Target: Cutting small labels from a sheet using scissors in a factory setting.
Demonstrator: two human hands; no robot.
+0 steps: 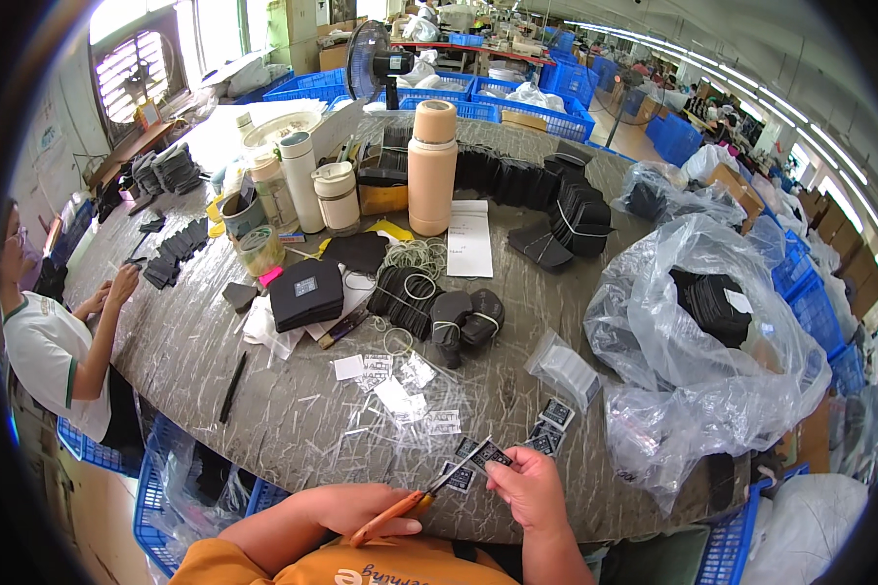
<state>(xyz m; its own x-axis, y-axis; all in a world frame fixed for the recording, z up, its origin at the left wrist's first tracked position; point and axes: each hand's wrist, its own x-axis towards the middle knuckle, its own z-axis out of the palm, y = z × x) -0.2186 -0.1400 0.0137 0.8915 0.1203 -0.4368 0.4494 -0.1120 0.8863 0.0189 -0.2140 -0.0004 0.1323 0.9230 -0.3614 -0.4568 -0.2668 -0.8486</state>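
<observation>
My left hand [363, 507] is closed around the orange handles of a pair of scissors [398, 515]. The scissors' blades point up and right, reaching the edge of a small black label [488, 454]. My right hand [531, 487] pinches that label between thumb and fingers. Beside the blades lie more black labels [456, 477] with pale borders. Another few labels [556, 413] rest past my right fingertips. Beyond my hands, white paper scraps [396, 398] and thin cut strips are scattered over the table [293, 439].
At right sits a large clear plastic bag [644, 292] with black pieces inside. Tied black stacks [449, 322], string [415, 261], a peach bottle [432, 171] and jars stand farther back. A co-worker [63, 341] handles small pieces at far left. Blue crates [151, 507] flank the table below.
</observation>
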